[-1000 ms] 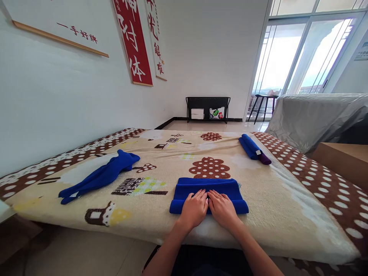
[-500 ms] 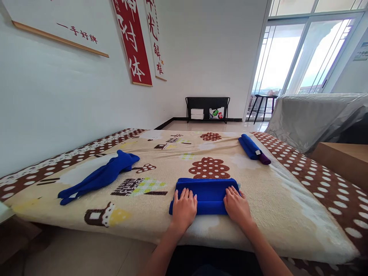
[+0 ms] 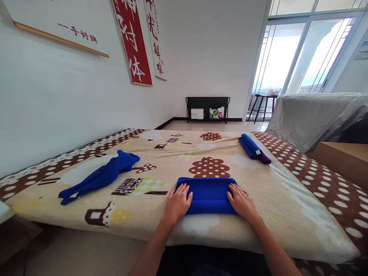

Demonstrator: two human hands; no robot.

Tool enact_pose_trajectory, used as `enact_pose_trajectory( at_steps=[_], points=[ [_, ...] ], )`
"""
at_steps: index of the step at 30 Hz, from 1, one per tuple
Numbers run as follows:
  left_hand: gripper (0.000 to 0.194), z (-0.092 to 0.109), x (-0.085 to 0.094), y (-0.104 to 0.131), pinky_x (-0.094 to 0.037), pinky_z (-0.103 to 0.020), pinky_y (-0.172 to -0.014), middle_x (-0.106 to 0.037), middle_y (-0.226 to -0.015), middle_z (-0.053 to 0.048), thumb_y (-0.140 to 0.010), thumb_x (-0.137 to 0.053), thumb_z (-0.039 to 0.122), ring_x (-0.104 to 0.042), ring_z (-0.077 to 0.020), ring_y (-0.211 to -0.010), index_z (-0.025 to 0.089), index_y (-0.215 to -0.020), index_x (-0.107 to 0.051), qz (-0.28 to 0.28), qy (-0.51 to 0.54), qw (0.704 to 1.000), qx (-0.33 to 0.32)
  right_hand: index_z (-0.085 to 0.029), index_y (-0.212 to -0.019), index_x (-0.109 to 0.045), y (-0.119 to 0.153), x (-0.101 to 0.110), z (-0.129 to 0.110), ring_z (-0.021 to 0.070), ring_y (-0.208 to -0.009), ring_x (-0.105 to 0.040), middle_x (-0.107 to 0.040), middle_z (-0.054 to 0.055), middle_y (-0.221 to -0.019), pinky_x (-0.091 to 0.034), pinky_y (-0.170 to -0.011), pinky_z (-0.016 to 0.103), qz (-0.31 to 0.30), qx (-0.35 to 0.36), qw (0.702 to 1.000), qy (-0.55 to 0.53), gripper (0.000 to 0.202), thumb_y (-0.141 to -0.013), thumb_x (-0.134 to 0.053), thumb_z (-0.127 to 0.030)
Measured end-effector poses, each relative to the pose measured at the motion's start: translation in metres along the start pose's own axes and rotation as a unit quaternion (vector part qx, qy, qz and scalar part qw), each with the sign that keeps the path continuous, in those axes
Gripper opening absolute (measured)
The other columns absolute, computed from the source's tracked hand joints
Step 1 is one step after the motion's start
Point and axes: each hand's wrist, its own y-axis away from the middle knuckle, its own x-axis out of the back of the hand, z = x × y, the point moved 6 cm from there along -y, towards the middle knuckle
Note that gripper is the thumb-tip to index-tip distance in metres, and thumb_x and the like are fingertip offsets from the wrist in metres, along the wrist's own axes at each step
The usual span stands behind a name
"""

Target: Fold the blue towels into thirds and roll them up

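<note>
Cream patterned blanket [image 3: 278, 214] beneath folded blue cloth [image 3: 211, 193]; I see left hand [image 3: 177, 203] and right hand [image 3: 243, 202] flattened, fingers extended, on cloth's ends

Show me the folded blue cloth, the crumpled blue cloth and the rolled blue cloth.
Folded blue cloth [image 3: 211, 189], head view: flat middle.
Crumpled blue cloth [image 3: 105, 174], head view: bunched middle.
Rolled blue cloth [image 3: 252, 145], head view: upper side, mid-length.

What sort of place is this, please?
Most likely a room in a home, perhaps a bedroom: a patterned blanket is spread in front, a red calligraphy scroll hangs on the wall, and a black stool stands near glass panes.
</note>
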Motion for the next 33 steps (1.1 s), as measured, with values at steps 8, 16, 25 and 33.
enact_pose_trajectory(
  at_steps=[8,16,25,33],
  points=[
    [0.046,-0.024,0.0,0.006,-0.034,-0.044,-0.112,-0.051,-0.145,-0.011,-0.098,-0.038,0.035,-0.044,-0.0227,-0.137,0.018,-0.136,-0.055,0.02,0.013,1.0,0.013,-0.015,-0.138,-0.051,0.004,-0.004,0.011,0.0196,-0.139,-0.039,-0.047,0.008,-0.146,-0.027,-0.115,0.039,0.025,0.002,1.0,0.007,0.049,-0.096,-0.033,-0.033],
    [0.036,-0.005,0.023,0.039,-0.035,-0.045,-0.11,-0.059,-0.136,-0.012,-0.098,-0.04,0.025,-0.051,-0.0248,-0.128,0.019,-0.128,-0.059,0.17,-0.023,0.979,-0.114,-0.018,-0.127,-0.061,0.039,0.016,0.007,0.0213,-0.135,-0.044,-0.049,0.008,-0.145,-0.03,-0.113,0.042,0.185,0.103,0.977,0.003,0.042,-0.097,-0.035,-0.032],
    [0.056,0.003,0.021,0.08,-0.041,-0.043,-0.102,-0.062,-0.124,-0.008,-0.081,-0.045,0.005,-0.056,-0.0258,-0.115,0.025,-0.133,-0.053,0.122,-0.039,0.968,-0.214,-0.025,-0.135,-0.055,0.081,0.012,0.014,0.0212,-0.126,-0.052,-0.059,0.003,-0.135,-0.034,-0.109,0.042,0.137,0.215,0.967,0.006,0.051,-0.086,-0.041,-0.017],
    [0.046,0.008,0.005,0.058,-0.038,-0.045,-0.097,-0.065,-0.118,-0.009,-0.08,-0.044,0.003,-0.057,-0.0266,-0.111,0.021,-0.119,-0.061,0.134,-0.054,0.981,-0.13,-0.022,-0.115,-0.064,0.061,0.01,0.005,0.0209,-0.114,-0.057,-0.068,0.004,-0.119,-0.031,-0.106,0.04,0.137,0.149,0.979,-0.006,0.039,-0.083,-0.044,-0.015]
  ],
)
